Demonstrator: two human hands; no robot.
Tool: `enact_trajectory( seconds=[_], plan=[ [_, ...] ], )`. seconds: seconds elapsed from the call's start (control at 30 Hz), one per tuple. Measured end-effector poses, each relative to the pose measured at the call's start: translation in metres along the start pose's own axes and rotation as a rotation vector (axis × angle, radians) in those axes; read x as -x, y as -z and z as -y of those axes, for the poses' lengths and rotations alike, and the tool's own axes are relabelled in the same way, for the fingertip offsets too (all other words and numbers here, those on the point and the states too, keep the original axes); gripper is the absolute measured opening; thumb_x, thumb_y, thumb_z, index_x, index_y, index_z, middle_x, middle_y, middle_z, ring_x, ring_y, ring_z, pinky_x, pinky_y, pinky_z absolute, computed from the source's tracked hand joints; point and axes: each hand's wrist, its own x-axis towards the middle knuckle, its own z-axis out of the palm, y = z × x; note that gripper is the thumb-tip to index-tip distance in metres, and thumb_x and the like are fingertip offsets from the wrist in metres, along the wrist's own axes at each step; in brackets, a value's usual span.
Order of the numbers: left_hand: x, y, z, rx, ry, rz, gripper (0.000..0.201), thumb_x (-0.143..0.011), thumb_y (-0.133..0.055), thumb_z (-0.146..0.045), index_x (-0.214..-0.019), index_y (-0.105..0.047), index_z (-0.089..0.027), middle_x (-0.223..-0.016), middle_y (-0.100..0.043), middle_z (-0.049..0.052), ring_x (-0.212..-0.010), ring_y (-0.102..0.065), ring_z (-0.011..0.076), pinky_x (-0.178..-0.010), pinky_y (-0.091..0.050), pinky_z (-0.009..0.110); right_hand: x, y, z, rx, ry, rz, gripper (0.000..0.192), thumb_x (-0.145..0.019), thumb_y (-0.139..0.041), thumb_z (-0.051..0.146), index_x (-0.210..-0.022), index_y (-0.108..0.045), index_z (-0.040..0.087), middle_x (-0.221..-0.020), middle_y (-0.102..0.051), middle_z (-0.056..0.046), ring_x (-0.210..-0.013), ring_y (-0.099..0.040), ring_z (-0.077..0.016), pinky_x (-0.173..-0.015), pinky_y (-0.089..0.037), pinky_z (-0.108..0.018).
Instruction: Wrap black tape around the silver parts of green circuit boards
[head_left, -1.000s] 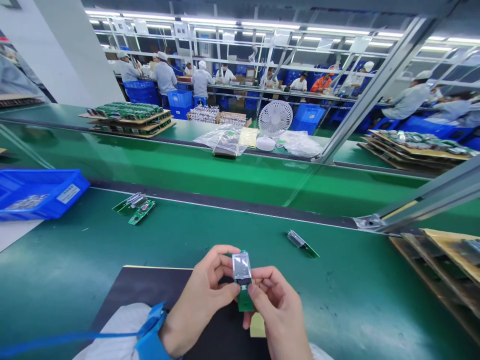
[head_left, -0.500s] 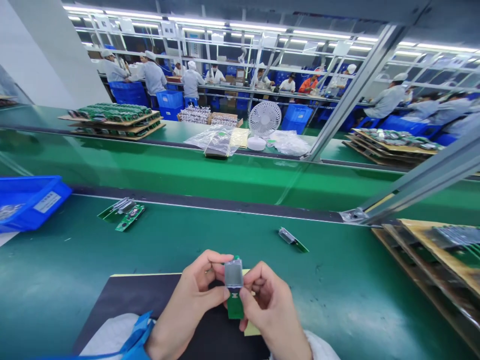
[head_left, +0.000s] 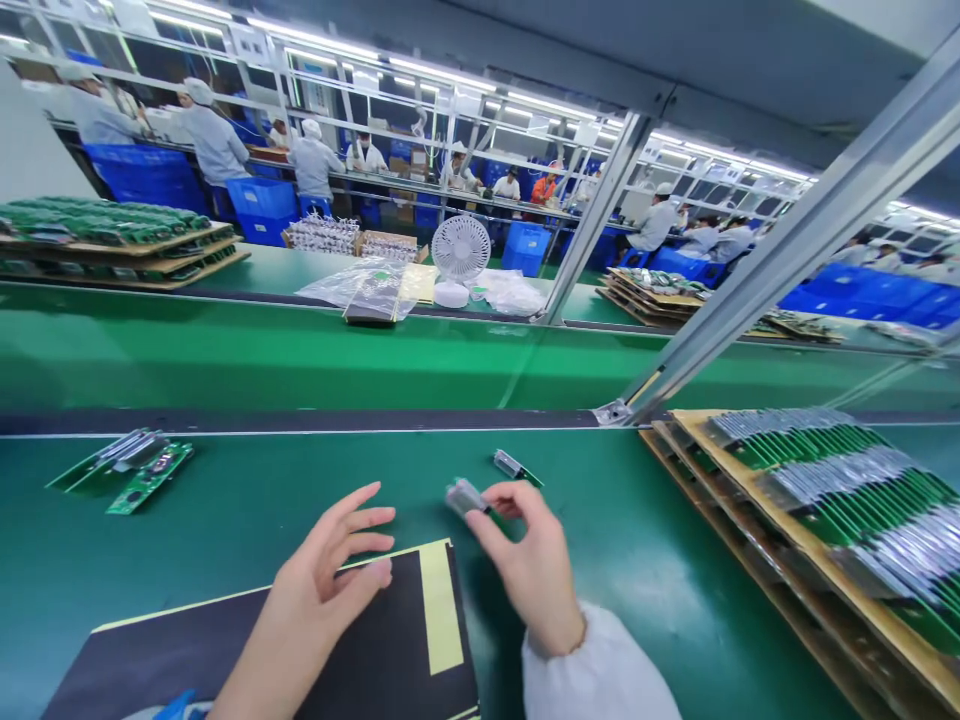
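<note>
Pinched between the thumb and fingers of my right hand point(head_left: 529, 560) is a small circuit board with a display point(head_left: 466, 498), tilted over the green bench top. Just behind it lies another circuit board point(head_left: 517, 467) on the bench. My left hand point(head_left: 330, 570) is empty, its fingers apart, above a black sheet with a yellow strip point(head_left: 390, 620). Part of the held board is hidden by my right fingers.
At the right, stacked cardboard trays point(head_left: 705, 440) bear rows of boards. Several loose boards point(head_left: 150, 478) lie at the far left. A metal post point(head_left: 750, 240) slants up behind the bench. Beyond the green partition stand a white fan point(head_left: 460, 248) and co-workers point(head_left: 210, 130).
My left hand has let go of the board and moved left. My right hand has carried it forward and turned it. The view has swung right, showing more of the stacked trays.
</note>
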Motion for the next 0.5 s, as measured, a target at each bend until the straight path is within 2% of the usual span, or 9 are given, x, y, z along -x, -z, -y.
enact_trajectory(
  seconds=[0.07,0.2,0.27,0.4,0.5],
  plan=[
    [-0.001,0.004,-0.007,-0.023,0.022,-0.035,0.056,-0.070,-0.065,-0.044,-0.116,-0.045,-0.019,-0.112,-0.055,0.010,-0.094,-0.055,0.0212,-0.070,-0.052,0.026,-0.015,0.011,-0.018,0.110,0.027,-0.102,0.008,-0.065,-0.064,0.024,-0.071,-0.060,0.020,-0.086,-0.055,-0.008,-0.087,-0.046,-0.0270,-0.080,-0.035,-0.045],
    [-0.002,0.008,-0.013,-0.056,0.048,-0.093,0.050,-0.071,-0.062,-0.044,-0.112,-0.050,-0.018,-0.109,-0.057,0.009,-0.085,-0.057,0.0187,-0.071,-0.050,0.027,-0.031,0.018,-0.047,0.263,0.036,-0.181,0.006,-0.062,-0.063,0.022,-0.067,-0.060,0.022,-0.101,-0.053,-0.012,-0.101,-0.038,-0.0345,-0.080,-0.029,-0.050],
    [-0.002,0.008,-0.012,-0.071,0.049,-0.108,0.047,-0.072,-0.060,-0.043,-0.111,-0.051,-0.018,-0.107,-0.058,0.008,-0.078,-0.058,0.0171,-0.072,-0.050,0.028,-0.034,0.015,-0.055,0.297,0.040,-0.172,0.008,-0.063,-0.061,0.023,-0.070,-0.057,0.022,-0.103,-0.056,-0.011,-0.100,-0.042,-0.0332,-0.079,-0.031,-0.048],
    [-0.005,0.008,-0.008,-0.084,0.016,-0.121,0.039,-0.073,-0.060,-0.040,-0.106,-0.055,-0.019,-0.103,-0.060,0.008,-0.081,-0.059,0.0191,-0.070,-0.050,0.029,-0.041,0.007,-0.058,0.321,0.050,-0.141,0.031,-0.062,-0.059,0.025,-0.091,-0.049,0.021,-0.101,-0.061,-0.010,-0.096,-0.051,-0.0296,-0.081,-0.032,-0.046],
    [-0.006,0.009,-0.005,-0.122,-0.024,-0.084,0.032,-0.073,-0.060,-0.036,-0.100,-0.058,-0.018,-0.091,-0.061,0.006,-0.078,-0.058,0.0189,-0.065,-0.050,0.028,-0.047,0.008,-0.058,0.317,0.064,-0.096,0.038,-0.064,-0.056,0.027,-0.100,-0.044,0.020,-0.093,-0.066,-0.007,-0.092,-0.057,-0.0260,-0.084,-0.032,-0.044]
  ],
)
